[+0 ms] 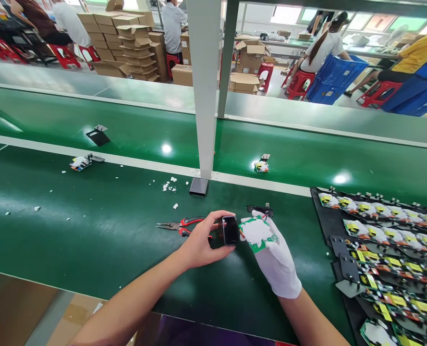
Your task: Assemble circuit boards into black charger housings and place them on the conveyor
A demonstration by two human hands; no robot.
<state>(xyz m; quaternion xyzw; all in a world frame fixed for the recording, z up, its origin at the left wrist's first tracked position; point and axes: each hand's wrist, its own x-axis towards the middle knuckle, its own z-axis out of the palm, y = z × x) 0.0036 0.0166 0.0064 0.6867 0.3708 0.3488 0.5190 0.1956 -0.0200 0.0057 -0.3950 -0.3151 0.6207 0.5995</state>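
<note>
Workbench (91,240) green, glossy; cardboard boxes (127,43) stacked behind.

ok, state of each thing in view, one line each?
left hand: bare, fingers pinched on the black housing
black housing: held off the bench, open end toward the camera
right hand: white glove, gripping the circuit board
circuit board: held, white pad on top
pliers: lying flat on the green bench, shut
tray of boards: loaded, boards in rows

Green bench (91,240), white glove (276,262), red-handled pliers (179,225), black casing (230,230), green circuit board (258,235)
</note>
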